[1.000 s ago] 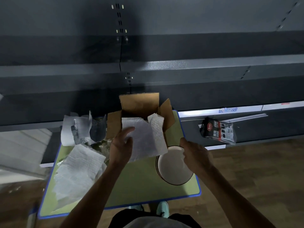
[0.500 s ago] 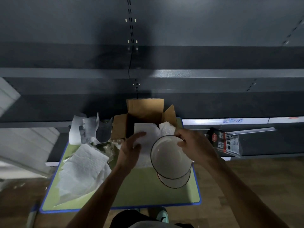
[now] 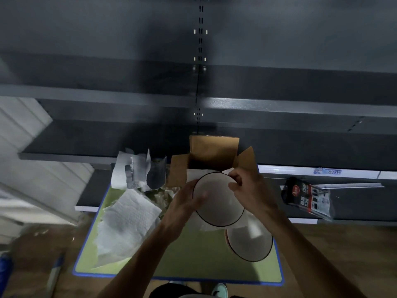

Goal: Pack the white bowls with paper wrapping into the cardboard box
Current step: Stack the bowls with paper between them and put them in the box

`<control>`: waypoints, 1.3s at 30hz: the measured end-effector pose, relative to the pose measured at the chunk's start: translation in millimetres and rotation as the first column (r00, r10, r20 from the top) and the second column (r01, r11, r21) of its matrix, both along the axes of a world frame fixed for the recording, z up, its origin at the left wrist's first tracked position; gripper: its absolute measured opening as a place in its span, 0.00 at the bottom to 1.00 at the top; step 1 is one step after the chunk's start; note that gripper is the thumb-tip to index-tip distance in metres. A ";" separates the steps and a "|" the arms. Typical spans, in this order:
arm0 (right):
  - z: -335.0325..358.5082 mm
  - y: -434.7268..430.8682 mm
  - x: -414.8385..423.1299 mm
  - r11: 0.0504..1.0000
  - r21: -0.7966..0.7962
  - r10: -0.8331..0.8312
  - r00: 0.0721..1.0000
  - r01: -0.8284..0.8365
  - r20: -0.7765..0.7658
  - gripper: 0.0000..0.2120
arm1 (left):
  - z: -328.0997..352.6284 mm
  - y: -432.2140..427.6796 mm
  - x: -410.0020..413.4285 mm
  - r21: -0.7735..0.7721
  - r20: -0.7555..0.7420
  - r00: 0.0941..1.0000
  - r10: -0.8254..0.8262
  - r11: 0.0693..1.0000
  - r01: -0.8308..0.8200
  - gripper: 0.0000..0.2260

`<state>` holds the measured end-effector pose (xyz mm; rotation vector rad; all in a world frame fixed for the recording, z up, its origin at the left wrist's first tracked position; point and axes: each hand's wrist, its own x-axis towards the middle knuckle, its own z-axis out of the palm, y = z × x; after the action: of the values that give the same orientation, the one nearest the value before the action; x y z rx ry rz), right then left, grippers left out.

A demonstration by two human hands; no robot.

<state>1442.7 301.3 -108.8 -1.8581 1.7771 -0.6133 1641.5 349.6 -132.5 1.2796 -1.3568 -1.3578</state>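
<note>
Beneath the bowl [image 3: 217, 203], half-hidden paper [image 3: 192, 175]

— Free room?
— I see bare tabletop [image 3: 193, 261] mid near edge. Left side under paper sheets [image 3: 126, 222], crumpled wrap [image 3: 133, 173] at far left corner.
— Box?
— Far edge, cardboard box [image 3: 212, 155], flaps up; held bowl [image 3: 217, 201] fronts its mouth. Near right corner blocked by white bowl [image 3: 251, 244].

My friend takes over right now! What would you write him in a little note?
Left hand and right hand both grip one white bowl by its rim, above a paper sheet in front of the open cardboard box.
More bowls sit stacked on the table; spare paper lies left.
Done: no bowl wrapped in view.
Left: wrap this bowl, box it, then the others.
</note>
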 end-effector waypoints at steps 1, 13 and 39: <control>-0.7 -2.3 2.8 1.000 0.018 -0.021 0.999 0.021 0.030 0.07 | 0.5 -1.7 2.4 0.012 -0.017 1.000 0.016 1.000 -0.015 0.19; -7.1 -19.0 17.7 0.936 0.320 -0.289 0.841 0.148 0.458 0.38 | -2.4 -52.1 31.4 0.128 -0.076 0.979 0.190 0.975 -0.179 0.17; 4.3 -62.5 18.5 0.952 0.270 -0.219 0.936 0.144 0.274 0.06 | 17.2 -119.6 26.6 0.439 -0.175 0.983 -0.056 0.889 0.128 0.19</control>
<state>1461.2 238.7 -104.5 -1.3634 1.7424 -0.6705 1668.2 229.9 -115.3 1.3759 -1.0360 -1.8767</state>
